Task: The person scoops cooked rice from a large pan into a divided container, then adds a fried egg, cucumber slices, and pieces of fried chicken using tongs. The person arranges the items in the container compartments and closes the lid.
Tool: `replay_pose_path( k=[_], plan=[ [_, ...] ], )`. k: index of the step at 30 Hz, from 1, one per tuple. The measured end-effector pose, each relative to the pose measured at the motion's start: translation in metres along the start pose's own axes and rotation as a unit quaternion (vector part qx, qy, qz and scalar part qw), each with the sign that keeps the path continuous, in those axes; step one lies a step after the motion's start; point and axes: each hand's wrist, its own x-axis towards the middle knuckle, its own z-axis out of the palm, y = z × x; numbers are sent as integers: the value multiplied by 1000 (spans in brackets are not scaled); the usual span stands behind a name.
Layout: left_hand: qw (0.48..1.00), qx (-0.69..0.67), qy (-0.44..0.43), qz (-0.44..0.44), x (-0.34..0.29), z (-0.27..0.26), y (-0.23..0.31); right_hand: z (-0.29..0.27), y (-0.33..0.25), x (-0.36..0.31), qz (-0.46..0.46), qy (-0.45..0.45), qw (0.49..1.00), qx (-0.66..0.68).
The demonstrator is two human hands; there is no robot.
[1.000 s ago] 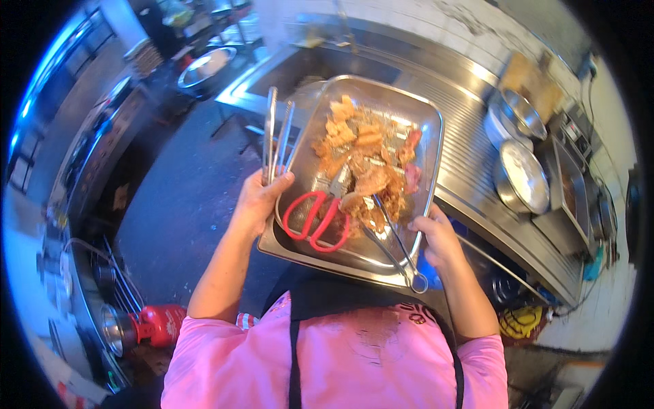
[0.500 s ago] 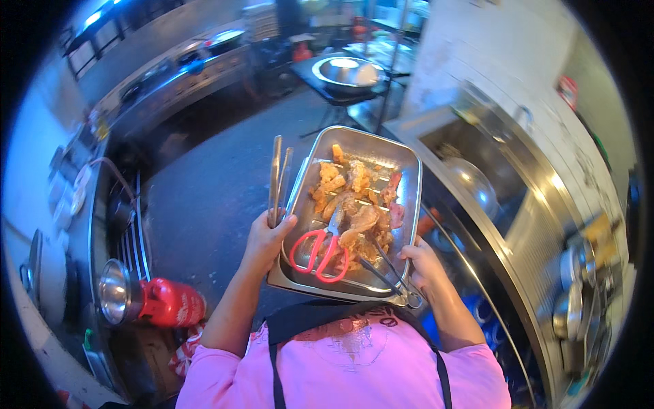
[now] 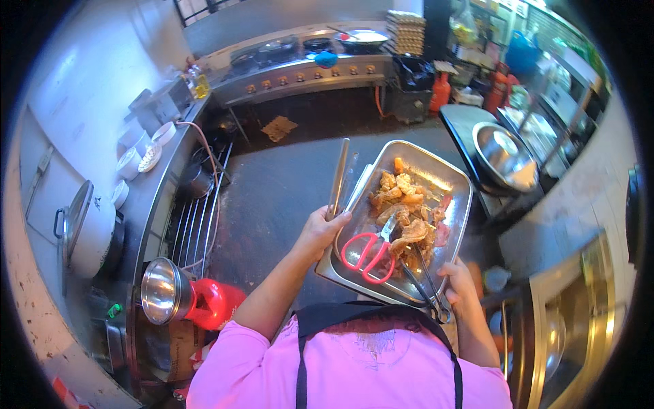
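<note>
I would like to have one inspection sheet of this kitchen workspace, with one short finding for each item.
Surface: dark grey floor below; flat brown sheet lies on it.
Job's things: rectangular silver metal tray, held off the floor, carries brown food pieces, red-handled metal scissors and a dark-handled tool.
Clutter: red gas cylinder beside a round silver bowl, left; tall stack of tan egg trays, far side.
Hands: left hand holds silver metal tongs at the tray's left edge; right hand grips its right edge.
Cables: nothing seen near the tray; thin pinkish hose, left.
Surroundings: long metal stove with knobs, ahead.
</note>
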Motion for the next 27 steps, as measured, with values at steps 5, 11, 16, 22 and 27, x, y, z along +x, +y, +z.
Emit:
replay_pose_path(
  k=[5,11,16,22,27],
  plan=[
    [999,-41,30,7,107,-29,34,39,-44,141,6,-61,997,-37],
    [990,-26,128,49,202,-58,48,85,-86,282,34,-63,996,-48],
    [989,102,75,81,345,-66,66,94,-107,392,14,-34,999,-5],
    [982,135,-43,127,537,-32,99,89,-131,491,-31,78,987,136],
    [950,223,-196,97,648,20,125,71,-155,547,-84,176,959,207]
  ],
)
